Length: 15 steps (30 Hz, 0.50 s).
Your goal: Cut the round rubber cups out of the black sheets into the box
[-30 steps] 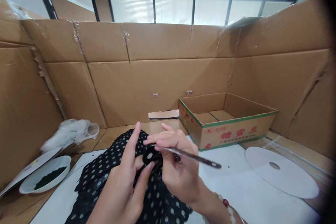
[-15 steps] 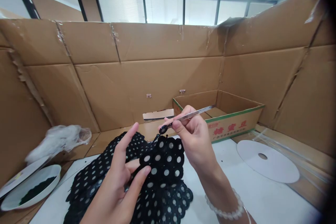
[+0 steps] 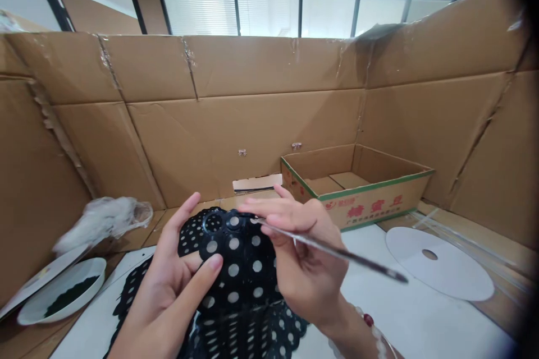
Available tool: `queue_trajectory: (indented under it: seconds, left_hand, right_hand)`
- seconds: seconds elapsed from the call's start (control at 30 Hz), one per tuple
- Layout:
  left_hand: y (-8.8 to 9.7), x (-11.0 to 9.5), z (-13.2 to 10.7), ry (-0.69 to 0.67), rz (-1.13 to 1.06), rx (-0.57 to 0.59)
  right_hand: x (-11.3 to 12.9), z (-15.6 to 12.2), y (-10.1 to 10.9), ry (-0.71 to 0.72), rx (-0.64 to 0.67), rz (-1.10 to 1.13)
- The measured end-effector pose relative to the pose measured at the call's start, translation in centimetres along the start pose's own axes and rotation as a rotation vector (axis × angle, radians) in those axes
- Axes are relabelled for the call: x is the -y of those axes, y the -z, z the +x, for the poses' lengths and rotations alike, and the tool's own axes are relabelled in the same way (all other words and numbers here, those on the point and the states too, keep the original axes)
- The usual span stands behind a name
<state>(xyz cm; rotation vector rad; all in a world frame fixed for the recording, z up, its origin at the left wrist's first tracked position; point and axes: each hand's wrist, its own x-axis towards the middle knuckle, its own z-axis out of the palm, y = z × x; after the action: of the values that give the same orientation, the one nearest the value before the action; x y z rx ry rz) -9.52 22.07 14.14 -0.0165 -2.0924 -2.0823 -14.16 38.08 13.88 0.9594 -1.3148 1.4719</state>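
**Well, dotted fabric caught between both hands**

And there it was: the left hand (image 3: pixel 166 291) gripped the black polka-dot fabric (image 3: pixel 233 269), thumb pressed on top and fingers spread behind, while the right hand (image 3: pixel 305 261) closed in a pinch on a slim metal tool (image 3: pixel 332 249), one end at the fabric's far edge. The fabric's long axis ran far to near, down between the hands, with the left hand nearer and more of it under that thumb. Out right on the white table (image 3: pixel 379 303) lay a white disc (image 3: pixel 438 263); off left sat a white bowl (image 3: pixel 61 291); far right stood a cardboard tray (image 3: pixel 357 202).
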Motion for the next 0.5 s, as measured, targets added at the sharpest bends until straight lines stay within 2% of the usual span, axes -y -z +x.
queue_trajectory:
  seconds: [0.1, 0.23, 0.37, 0.5]
  left_hand:
    - [0.13, -0.07, 0.09, 0.055, -0.074, 0.007]
    - [0.25, -0.46, 0.24, 0.116, -0.318, -0.021]
    - [0.35, -0.78, 0.02, 0.145, -0.473, 0.000]
    - [0.21, -0.71, -0.12, 0.152, -0.517, 0.014]
  right_hand:
    - [-0.43, -0.12, -0.08, 0.159, 0.140, -0.105]
    - [-0.79, 0.24, -0.28, 0.366, 0.267, -0.266]
    - [-0.93, 0.16, -0.72, 0.346, 0.296, -0.297]
    - [-1.09, -0.14, -0.47, 0.303, 0.358, -0.268]
